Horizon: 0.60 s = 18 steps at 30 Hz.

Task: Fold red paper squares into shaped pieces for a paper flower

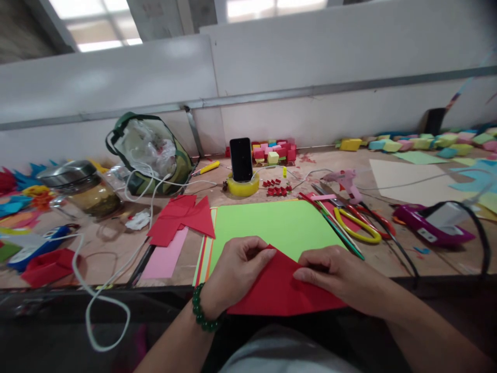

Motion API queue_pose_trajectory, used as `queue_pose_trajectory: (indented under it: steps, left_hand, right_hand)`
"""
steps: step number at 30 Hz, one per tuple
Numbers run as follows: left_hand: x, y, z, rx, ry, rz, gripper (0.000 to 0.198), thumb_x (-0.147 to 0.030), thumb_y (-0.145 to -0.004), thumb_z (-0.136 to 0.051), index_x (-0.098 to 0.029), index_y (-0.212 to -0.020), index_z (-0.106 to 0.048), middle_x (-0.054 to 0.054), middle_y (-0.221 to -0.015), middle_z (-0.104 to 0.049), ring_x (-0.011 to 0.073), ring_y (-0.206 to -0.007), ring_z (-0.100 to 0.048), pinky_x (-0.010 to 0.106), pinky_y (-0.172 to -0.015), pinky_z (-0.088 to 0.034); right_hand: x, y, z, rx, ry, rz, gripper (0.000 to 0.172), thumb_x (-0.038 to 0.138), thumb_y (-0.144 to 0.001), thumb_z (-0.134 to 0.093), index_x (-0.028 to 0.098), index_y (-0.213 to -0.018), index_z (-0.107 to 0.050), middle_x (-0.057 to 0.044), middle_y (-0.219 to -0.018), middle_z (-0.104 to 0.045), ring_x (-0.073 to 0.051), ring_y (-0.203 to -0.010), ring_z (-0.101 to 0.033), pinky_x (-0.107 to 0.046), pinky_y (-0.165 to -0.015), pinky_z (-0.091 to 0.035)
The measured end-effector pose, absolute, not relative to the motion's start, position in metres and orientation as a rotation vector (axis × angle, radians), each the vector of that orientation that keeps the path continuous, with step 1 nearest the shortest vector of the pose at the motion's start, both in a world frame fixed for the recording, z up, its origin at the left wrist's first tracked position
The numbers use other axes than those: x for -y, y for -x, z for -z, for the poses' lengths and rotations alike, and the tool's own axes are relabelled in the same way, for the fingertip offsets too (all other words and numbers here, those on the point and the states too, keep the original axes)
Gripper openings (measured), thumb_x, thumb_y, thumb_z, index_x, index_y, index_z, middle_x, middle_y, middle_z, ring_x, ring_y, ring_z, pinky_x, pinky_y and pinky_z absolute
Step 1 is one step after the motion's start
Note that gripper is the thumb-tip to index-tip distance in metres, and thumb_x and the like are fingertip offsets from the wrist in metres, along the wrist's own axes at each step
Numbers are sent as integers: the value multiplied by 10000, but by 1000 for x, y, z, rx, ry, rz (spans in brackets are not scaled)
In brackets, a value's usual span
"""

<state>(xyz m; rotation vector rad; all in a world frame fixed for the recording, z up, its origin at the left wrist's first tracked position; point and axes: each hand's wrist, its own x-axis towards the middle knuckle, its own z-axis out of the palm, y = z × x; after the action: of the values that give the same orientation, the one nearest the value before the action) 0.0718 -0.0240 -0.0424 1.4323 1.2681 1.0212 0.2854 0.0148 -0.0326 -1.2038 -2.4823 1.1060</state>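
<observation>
Both of my hands hold a sheet of red paper (283, 292) at the front edge of the table; its top comes to a slanted point. My left hand (240, 269), with a green bead bracelet (202, 311) at the wrist, pinches the paper near that point, thumb on top. My right hand (334, 272) grips the sloping right edge between thumb and curled fingers. Under and behind the hands lies a stack of coloured paper with a light green sheet (267, 220) uppermost. Folded red paper pieces (182, 217) rest left of the stack, partly over a pink sheet (165, 256).
Yellow-handled scissors (357, 228), pencils (336, 225) and a pink glue gun (345, 184) lie at right, near a purple power strip (433, 225). A phone (241, 159) stands in a tape roll (243, 185). At left are a glass jar (91, 194), a bag (151, 155) and a white cable (106, 300).
</observation>
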Motion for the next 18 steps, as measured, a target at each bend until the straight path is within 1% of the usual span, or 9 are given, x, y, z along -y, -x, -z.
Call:
queue_pose_trajectory:
  steps: [12,18]
  left_hand:
    - [27,-71,41,-1322,-1524,-998,259,-319,-867,-561,-144,-696,-644,7,-647,-624,115,-609,-511,193,-538,-381]
    - [29,-71,40,-1339,-1542,-999,238,-298,-871,-553,-149,-716,-655,6,-669,-647,117,-622,-534,190,-552,-392]
  right_hand:
    - [-13,-285,33,2502,1194,-1115,426,520,-917,-456,191,-719,-640,12,-632,-578,-128,-615,-495,-243,-549,-309]
    - [-14,-285,31,2509,1202,-1070,399,501,-917,-470,195,-724,-637,18,-642,-590,-119,-610,-495,-236,-552,-311]
